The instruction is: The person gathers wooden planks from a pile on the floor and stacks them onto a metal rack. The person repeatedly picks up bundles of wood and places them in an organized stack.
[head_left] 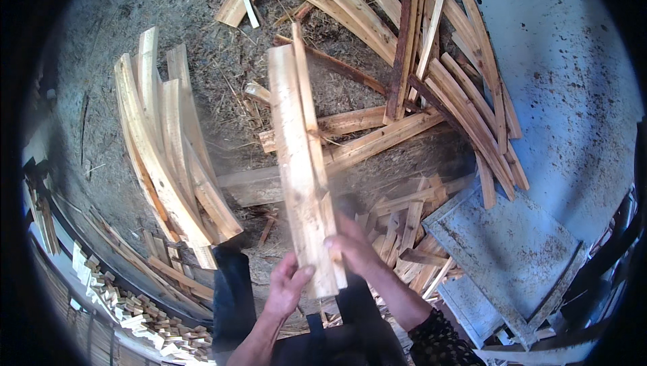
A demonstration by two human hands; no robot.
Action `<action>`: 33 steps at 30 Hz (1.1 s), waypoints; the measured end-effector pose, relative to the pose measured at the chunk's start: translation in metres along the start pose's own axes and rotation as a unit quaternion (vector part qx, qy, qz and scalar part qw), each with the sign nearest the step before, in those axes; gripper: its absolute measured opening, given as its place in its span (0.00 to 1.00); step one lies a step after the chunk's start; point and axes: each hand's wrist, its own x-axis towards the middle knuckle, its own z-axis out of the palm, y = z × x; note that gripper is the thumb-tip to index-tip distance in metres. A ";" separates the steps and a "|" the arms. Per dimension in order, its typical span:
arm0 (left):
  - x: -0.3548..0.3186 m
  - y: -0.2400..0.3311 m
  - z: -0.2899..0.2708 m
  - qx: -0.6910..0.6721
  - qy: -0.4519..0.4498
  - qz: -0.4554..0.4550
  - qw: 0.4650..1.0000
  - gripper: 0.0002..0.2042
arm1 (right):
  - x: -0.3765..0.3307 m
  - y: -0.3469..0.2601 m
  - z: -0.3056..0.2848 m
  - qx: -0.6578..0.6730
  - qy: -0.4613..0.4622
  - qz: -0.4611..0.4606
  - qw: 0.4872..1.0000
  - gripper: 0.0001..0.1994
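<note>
Two lengths of rough pale wood stand out in front of me: a wide board (294,184) and a narrower wood strip (309,106) along its right side. Near the lower end, my left hand (288,290) grips the wide board from the left, thumb on its face. My right hand (354,250) closes round the strip's side from the right; the fingers behind the wood are hidden. To the left lies a stack of similar boards (165,143), roughly side by side. A long timber (384,140) runs crosswise behind the held pieces.
A loose heap of boards (465,106) lies at the upper right against a pale, speckled panel (566,63). Metal sheeting (505,251) is at the lower right. Offcuts (411,218) lie beyond my right forearm. Many short wood pieces (145,319) are piled at the lower left.
</note>
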 end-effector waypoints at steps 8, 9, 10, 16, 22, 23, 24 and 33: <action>-0.100 0.041 -0.119 0.061 0.116 0.048 0.990 0.17 | 0.000 0.067 0.147 0.014 -0.150 -0.057 0.987 0.44; -0.098 0.050 -0.135 0.089 0.147 0.045 0.984 0.16 | 0.014 0.068 0.164 -0.040 -0.165 -0.033 0.985 0.42; -0.090 0.062 -0.156 0.189 0.186 -0.008 0.964 0.15 | 0.027 0.068 0.175 -0.093 -0.177 -0.011 0.980 0.40; -0.017 0.055 -0.234 0.590 0.318 0.059 0.740 0.16 | 0.055 0.094 0.103 -0.168 -0.055 0.072 0.982 0.14; 0.083 0.070 -0.099 0.610 0.185 0.305 0.707 0.23 | 0.092 0.001 -0.103 -0.453 0.274 -0.118 0.840 0.28; 0.111 0.072 -0.071 0.622 0.116 0.309 0.710 0.24 | 0.092 -0.036 -0.100 -0.511 0.272 -0.010 0.816 0.30; 0.148 0.063 -0.063 0.670 0.095 0.355 0.645 0.28 | 0.105 -0.051 -0.109 -0.560 0.246 -0.009 0.791 0.29; 0.261 0.046 -0.044 0.805 0.177 0.277 0.493 0.32 | 0.074 -0.022 -0.157 -0.523 0.213 0.073 0.822 0.23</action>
